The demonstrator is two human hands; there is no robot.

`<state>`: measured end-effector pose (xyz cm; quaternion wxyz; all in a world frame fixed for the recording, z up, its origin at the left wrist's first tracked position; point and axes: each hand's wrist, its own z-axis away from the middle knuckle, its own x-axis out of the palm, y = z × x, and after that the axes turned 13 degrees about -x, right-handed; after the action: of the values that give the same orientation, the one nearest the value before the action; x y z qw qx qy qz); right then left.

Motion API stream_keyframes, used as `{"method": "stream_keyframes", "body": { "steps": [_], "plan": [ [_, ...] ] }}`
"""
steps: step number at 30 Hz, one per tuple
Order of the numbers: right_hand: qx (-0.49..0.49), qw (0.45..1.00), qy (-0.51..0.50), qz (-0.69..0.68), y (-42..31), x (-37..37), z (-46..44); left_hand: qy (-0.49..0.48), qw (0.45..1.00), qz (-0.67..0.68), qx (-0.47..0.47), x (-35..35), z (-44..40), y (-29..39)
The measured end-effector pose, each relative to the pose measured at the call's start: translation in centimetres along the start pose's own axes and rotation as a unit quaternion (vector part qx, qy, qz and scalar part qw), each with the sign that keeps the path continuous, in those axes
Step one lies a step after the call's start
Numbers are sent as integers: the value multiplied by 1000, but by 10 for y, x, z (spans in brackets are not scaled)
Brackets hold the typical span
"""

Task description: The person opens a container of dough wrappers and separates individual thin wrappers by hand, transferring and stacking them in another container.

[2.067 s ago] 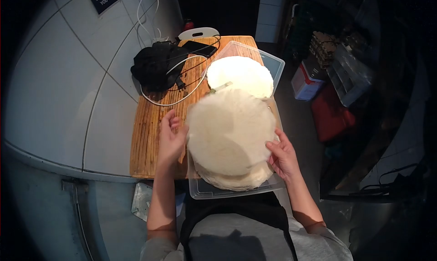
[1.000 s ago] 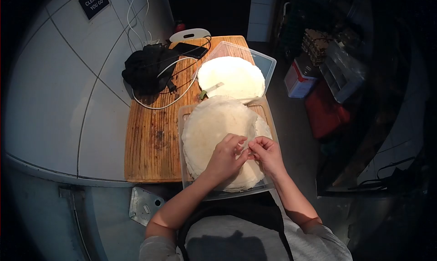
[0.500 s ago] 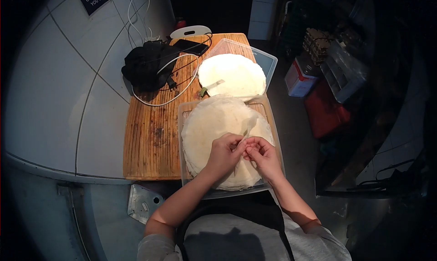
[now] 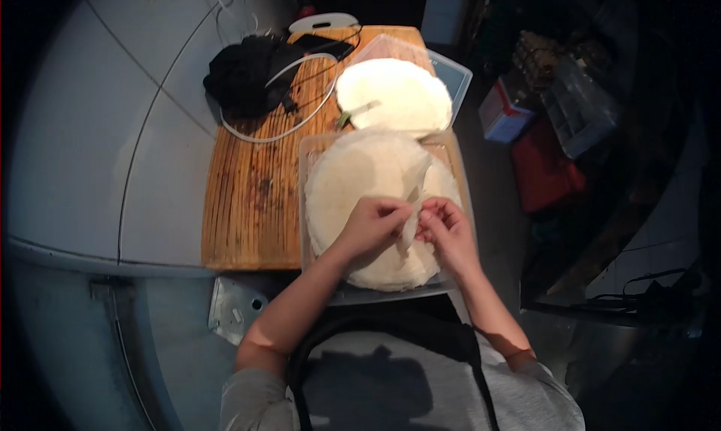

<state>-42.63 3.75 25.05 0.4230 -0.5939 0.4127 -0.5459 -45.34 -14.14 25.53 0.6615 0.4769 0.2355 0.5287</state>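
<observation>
A stack of thin, round, pale dough sheets lies in a clear plastic container in front of me. The top sheet's raised edge stands as a fold between my hands. My left hand pinches this fold from the left, thumb and fingers together. From the right, my right hand has its fingertips closed on the same edge. Both hands are just above the stack, right of its middle. Beyond the container, a second pile of pale sheets rests on a clear lid.
The wooden table holds a black bag, a white cable, a dark phone and a white board. A tiled wall stands left. On the floor at right are a red crate and a white-and-red box.
My hands have moved slightly apart, and more of the sheet's raised edge shows between them. The whole view has shifted, with the table now higher in the picture.
</observation>
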Motion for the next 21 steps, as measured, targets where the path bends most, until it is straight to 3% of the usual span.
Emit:
{"method": "stream_keyframes", "body": {
  "steps": [3, 6, 10, 13, 14, 17, 21],
  "plan": [
    [-10, 999, -5, 41, -1, 3, 1, -30, 999, -18, 13, -4, 0, 3],
    [-49, 997, -24, 62, -2, 8, 2, -42, 996, 67, 46, 0, 0, 1],
    [-104, 986, -59, 114, 8, 13, 5, -23, 992, 119, -25, -2, -2, 6],
    [-119, 967, -80, 212, 2, 17, 9, 25, 998, 48, 33, -8, -8, 2],
    [-116, 968, -78, 209, 4, 16, 9, 69, 994, 48, 75, -2, -7, 1],
    [-93, 966, -95, 222, 1, 12, 8, 68, 992, 38, 103, -9, -11, -5],
    [-95, 983, -39, 155, 0, 10, 0, 76, 990, 55, 104, 0, -4, 3]
  ]
}}
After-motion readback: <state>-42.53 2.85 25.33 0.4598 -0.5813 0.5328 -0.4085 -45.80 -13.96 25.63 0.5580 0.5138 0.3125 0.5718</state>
